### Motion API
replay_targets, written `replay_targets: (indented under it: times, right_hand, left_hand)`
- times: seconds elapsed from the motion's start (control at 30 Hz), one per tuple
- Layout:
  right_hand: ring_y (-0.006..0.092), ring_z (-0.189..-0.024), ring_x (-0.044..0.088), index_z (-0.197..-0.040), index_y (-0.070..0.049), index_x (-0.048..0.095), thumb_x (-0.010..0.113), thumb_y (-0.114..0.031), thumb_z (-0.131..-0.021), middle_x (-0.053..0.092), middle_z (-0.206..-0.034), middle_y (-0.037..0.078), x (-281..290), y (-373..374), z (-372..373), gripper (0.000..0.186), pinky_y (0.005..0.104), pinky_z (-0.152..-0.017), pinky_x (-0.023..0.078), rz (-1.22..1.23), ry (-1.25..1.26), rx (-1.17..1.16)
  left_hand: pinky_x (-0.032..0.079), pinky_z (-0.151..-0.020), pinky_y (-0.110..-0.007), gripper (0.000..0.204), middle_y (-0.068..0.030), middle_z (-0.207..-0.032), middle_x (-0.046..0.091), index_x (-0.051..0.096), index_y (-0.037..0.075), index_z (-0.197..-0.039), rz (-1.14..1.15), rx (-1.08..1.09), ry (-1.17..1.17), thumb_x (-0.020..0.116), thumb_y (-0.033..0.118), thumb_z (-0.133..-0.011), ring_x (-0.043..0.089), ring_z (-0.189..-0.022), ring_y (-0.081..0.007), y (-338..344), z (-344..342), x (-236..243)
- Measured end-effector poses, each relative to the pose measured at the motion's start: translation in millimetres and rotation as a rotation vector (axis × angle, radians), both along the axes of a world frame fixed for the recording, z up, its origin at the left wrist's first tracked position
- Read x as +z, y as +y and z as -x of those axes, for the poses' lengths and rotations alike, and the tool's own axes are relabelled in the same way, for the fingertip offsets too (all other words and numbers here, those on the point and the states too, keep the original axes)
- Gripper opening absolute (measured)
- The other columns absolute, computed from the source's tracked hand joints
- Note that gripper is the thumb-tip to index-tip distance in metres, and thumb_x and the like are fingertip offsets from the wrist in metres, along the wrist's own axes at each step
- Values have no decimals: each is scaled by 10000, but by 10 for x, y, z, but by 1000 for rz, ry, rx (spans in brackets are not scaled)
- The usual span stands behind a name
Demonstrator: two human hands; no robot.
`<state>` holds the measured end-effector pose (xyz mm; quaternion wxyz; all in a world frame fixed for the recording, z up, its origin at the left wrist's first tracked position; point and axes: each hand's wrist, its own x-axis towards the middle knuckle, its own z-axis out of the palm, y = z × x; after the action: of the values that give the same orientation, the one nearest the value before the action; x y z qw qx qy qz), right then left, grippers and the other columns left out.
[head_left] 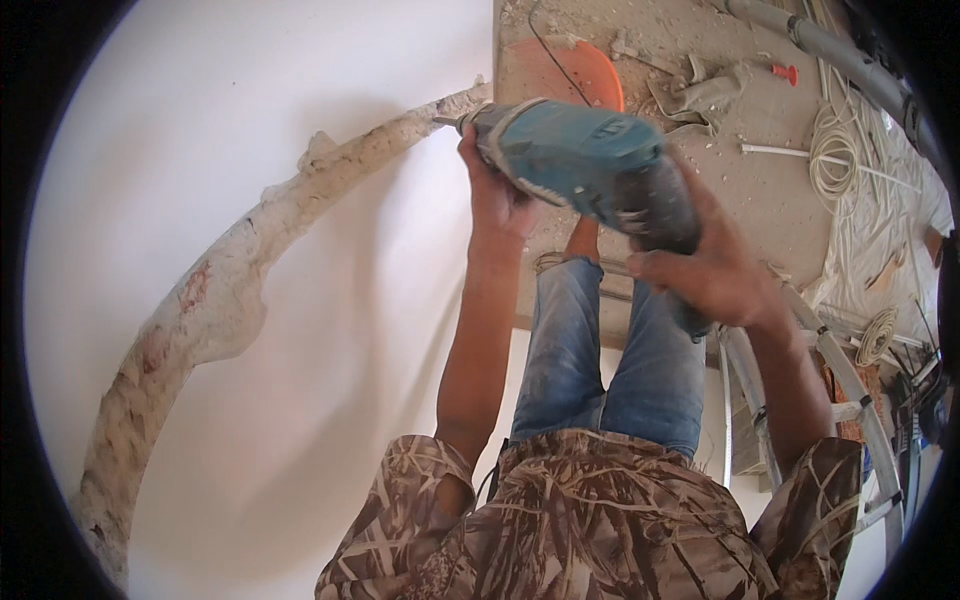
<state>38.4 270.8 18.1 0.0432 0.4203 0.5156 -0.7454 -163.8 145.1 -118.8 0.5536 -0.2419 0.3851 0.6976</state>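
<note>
A teal and black hammer drill (575, 145) is held up at the white wall (250, 120). My left hand (497, 195) is closed around its front part from below, behind the chuck; some of the fingers are hidden by the tool. Round the black rear handle wraps my right hand (720, 265), slightly blurred. A short metal bit (445, 121) points left, at the lower edge of the rough groove (225, 280) cut along the wall. Whether its tip touches the plaster I cannot tell. Bare masonry shows inside the groove, with ragged edges.
Rubble and dust cover the floor (740, 195). An orange tub (600, 75) lies beyond the drill, a dark cord crossing it. At right are a ladder (850, 375), a coil of pale cable (835, 155), a grey pipe (850, 55) and plastic sheeting (905, 215).
</note>
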Motion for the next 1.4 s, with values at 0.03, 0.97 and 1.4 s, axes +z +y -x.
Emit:
replay_targets:
  times: [0.03,0.97,1.4]
  right_hand:
    - [224,-1029,651,-1563,-21,256,741,-96,-746,628,-1184,144,-49,-70,70,953,326,-857,525,-70,40,25]
    - [452,-1250,560,-1594,-83,196,638,-15,-710,560,-1334,289,-82,-1502,-165,991,447,-1064,429,-2,101,-84]
    - [411,-1366,476,-1583,-44,195,603,-16,-706,488,-1421,263,-226,-1242,62,967,435,-1134,356,-14,115,-126]
  left_hand:
    - [518,-990,-435,553,-86,-1252,647,593,101,-1283,1,-5,13,421,558,-1023,616,-1159,-265,-33,51,-2]
    - [606,-744,-429,710,-127,-1048,662,623,123,-1213,98,-189,8,539,732,-857,675,-942,-283,-933,-71,-90]
    - [597,-734,-384,633,-63,-960,711,644,134,-1130,132,-260,121,356,674,-968,714,-825,-212,-587,129,-271]
